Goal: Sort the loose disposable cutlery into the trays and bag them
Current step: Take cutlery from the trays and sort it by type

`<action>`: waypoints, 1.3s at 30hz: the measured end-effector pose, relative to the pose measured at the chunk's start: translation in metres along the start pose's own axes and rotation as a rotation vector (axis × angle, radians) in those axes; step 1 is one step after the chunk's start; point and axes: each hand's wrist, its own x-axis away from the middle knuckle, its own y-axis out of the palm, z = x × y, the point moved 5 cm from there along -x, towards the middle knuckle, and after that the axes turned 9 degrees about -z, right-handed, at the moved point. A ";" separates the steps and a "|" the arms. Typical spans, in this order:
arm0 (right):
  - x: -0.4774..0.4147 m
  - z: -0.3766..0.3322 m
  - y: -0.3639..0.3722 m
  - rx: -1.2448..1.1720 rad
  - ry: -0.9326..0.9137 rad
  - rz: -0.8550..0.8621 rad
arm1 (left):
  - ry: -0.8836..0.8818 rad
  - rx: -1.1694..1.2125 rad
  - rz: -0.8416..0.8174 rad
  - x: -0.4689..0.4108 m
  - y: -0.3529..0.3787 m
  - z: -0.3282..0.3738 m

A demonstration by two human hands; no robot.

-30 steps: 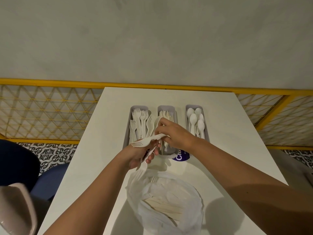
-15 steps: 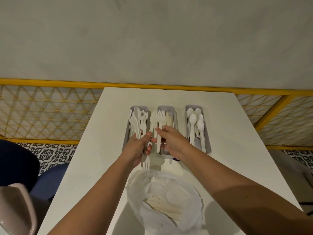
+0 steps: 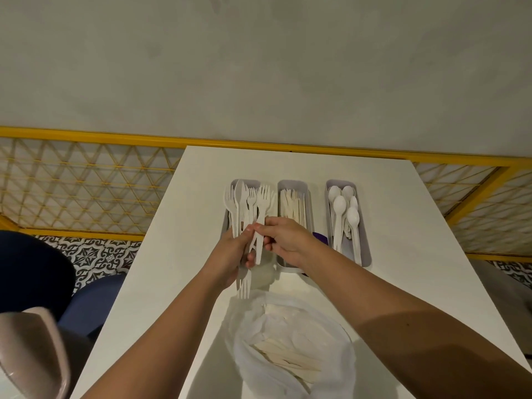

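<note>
My left hand (image 3: pixel 230 256) grips a fanned bunch of white plastic forks (image 3: pixel 246 203) over the left grey tray (image 3: pixel 225 226); one fork (image 3: pixel 244 285) hangs tines-down below the fist. My right hand (image 3: pixel 285 239) pinches the handle of a fork (image 3: pixel 262 208) in that bunch. The middle tray (image 3: pixel 308 203) holds wooden cutlery. The right tray (image 3: pixel 364 234) holds white spoons (image 3: pixel 339 211). An open white plastic bag (image 3: pixel 290 349) lies near me with wooden pieces inside.
The white table (image 3: pixel 403 226) abuts a grey wall with a yellow lattice railing (image 3: pixel 86 191) behind. A purple object (image 3: pixel 320 239) peeks out beside the middle tray. A dark blue seat (image 3: pixel 92 300) stands at the left.
The hands lifted the forks upright out of the left tray and gathered them in the left fist; the right hand shifted left off the middle tray, which now shows its wooden cutlery.
</note>
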 end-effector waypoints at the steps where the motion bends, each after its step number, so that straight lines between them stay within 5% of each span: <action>1: -0.005 0.000 0.001 0.002 0.005 0.015 | -0.013 0.008 0.012 -0.001 -0.005 -0.001; 7: -0.028 -0.001 0.003 0.167 0.044 0.120 | -0.080 0.126 0.242 -0.003 -0.047 -0.004; 15: -0.033 0.021 0.028 0.321 0.099 -0.046 | 0.039 0.278 0.532 -0.009 -0.089 0.002; 21: -0.030 0.028 0.040 0.351 0.074 -0.084 | 0.090 0.465 0.546 -0.010 -0.094 0.004; 28: -0.028 -0.004 0.015 0.528 0.065 -0.052 | 0.016 0.240 0.750 0.001 -0.122 -0.007; 30: -0.031 -0.010 0.007 0.644 0.101 -0.059 | -0.001 0.168 0.676 0.003 -0.127 -0.007; 35: -0.041 -0.025 -0.013 0.558 0.050 0.058 | -0.151 -0.007 0.173 0.009 -0.105 -0.004; 39: -0.047 -0.027 -0.010 0.400 -0.001 0.132 | -0.133 -0.042 0.081 0.011 -0.089 -0.005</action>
